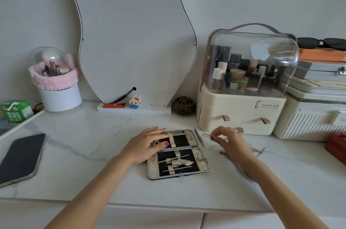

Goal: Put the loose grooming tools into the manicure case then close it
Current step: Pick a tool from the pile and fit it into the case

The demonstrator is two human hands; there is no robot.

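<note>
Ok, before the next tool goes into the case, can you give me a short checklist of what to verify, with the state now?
1. Manicure case lies open and flat: ok.
2. Left hand rests on the far half, steadying it: ok.
3. Free elastic loops in the far half: ok.
4. Tweezers still loose, beside the case: not ok.
5. Right hand really pinches a tool: cannot tell.
6. More tools under the right forearm, still out: not ok.

Soft, even daylight, faint shadows; wide-angle bending at the edges, slightly soft focus.
</note>
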